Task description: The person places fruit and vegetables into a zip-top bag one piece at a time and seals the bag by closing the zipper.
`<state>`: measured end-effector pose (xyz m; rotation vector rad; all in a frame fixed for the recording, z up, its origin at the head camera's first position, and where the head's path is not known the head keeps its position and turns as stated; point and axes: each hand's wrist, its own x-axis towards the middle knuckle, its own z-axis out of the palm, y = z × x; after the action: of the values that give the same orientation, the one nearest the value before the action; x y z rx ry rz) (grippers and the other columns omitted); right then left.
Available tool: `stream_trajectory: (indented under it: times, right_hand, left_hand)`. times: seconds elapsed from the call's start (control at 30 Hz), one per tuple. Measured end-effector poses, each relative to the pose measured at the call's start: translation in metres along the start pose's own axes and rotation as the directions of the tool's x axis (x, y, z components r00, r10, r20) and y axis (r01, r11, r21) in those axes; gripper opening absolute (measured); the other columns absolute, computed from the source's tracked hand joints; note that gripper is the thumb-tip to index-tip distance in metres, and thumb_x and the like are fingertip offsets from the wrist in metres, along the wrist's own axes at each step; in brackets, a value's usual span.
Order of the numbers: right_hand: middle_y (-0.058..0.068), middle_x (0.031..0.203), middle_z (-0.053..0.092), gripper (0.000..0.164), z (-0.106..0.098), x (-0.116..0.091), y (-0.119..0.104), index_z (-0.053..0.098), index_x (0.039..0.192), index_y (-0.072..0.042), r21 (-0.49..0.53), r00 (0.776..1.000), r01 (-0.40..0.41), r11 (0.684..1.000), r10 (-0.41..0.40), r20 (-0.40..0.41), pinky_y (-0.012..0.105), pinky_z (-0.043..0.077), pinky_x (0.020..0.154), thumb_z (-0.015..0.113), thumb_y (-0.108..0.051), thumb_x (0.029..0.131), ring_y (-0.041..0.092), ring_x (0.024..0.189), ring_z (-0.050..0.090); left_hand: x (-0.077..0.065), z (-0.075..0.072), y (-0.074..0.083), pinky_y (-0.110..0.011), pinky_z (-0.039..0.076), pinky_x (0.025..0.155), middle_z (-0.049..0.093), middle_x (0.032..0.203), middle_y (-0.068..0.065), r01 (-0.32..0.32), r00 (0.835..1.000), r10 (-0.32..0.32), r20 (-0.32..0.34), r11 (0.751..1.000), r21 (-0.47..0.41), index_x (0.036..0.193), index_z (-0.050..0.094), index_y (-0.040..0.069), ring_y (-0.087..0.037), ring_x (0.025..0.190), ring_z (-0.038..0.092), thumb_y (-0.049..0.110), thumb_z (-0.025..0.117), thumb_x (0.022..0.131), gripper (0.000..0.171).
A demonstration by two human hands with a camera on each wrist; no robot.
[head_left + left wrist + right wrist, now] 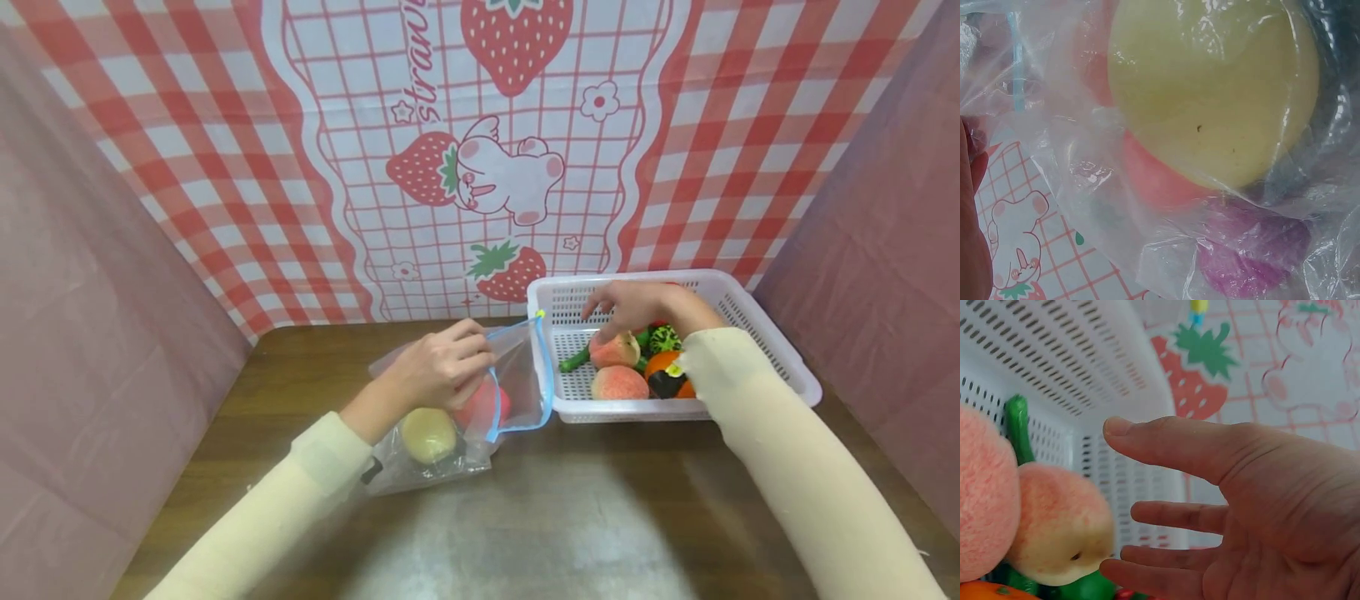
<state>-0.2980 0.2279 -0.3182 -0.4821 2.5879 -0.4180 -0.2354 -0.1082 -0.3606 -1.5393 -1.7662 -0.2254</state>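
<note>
My left hand (450,362) grips the upper edge of a clear plastic zip bag (521,379), fingers curled on it. The bag has a blue-edged mouth and a yellow slider (540,314). Inside lie a pale yellow-green round fruit (429,435) and a pinkish-red one (491,406). A purple item (1254,253) also shows through the plastic in the left wrist view. My right hand (633,307) hovers over the white basket (780,358), fingers spread and holding nothing. Close by its fingertips is a peach (1063,522), with a second peach (620,383) beside it.
Also in the basket are a green cucumber-like vegetable (575,360), an orange fruit (663,364), a dark-green striped piece (664,337) and a dark purple-black item (665,384). The bag's mouth stands right at the basket's left wall. A checked strawberry cloth (480,250) hangs behind the wooden table (555,517).
</note>
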Motion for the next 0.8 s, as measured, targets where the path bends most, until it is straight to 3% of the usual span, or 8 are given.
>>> stream_trajectory:
  times: [0.33, 0.5, 0.8]
  right_hand:
    - [0.024, 0.151, 0.046, 0.063, 0.008, 0.009, 0.018, 0.057, 0.143, -0.017, 0.11, 0.994, -0.064, 0.992, 0.054, 0.097, 0.051, 0.059, 0.097, 0.079, -0.031, 0.085, 0.04, 0.125, 0.05]
    - [0.016, 0.145, 0.05, 0.071, 0.01, 0.008, 0.018, 0.059, 0.14, -0.025, 0.123, 0.978, -0.184, 0.975, 0.169, 0.123, 0.055, 0.057, 0.093, 0.085, -0.039, 0.075, 0.038, 0.122, 0.049]
    - [0.02, 0.143, 0.051, 0.063, 0.015, 0.012, 0.024, 0.058, 0.14, -0.017, 0.076, 0.988, -0.104, 0.992, 0.094, 0.125, 0.041, 0.062, 0.09, 0.081, -0.027, 0.083, 0.033, 0.118, 0.053]
  left_hand:
    - [0.0, 0.002, -0.001, -0.023, 0.062, 0.073, 0.072, 0.084, -0.004, -0.004, 1.0, 0.004, -0.006, 1.0, 0.008, 0.09, 0.075, 0.006, -0.021, 0.088, 0.068, 0.008, 0.07, 0.077, 0.014]
    - [0.001, 0.002, -0.001, -0.023, 0.062, 0.071, 0.072, 0.085, -0.004, -0.006, 1.0, 0.006, -0.004, 1.0, 0.005, 0.09, 0.076, 0.006, -0.021, 0.089, 0.068, 0.008, 0.07, 0.077, 0.014]
    - [0.0, 0.002, -0.001, -0.023, 0.062, 0.07, 0.072, 0.084, -0.004, -0.007, 1.0, 0.007, 0.003, 1.0, 0.002, 0.09, 0.075, 0.006, -0.021, 0.088, 0.067, 0.008, 0.071, 0.077, 0.014]
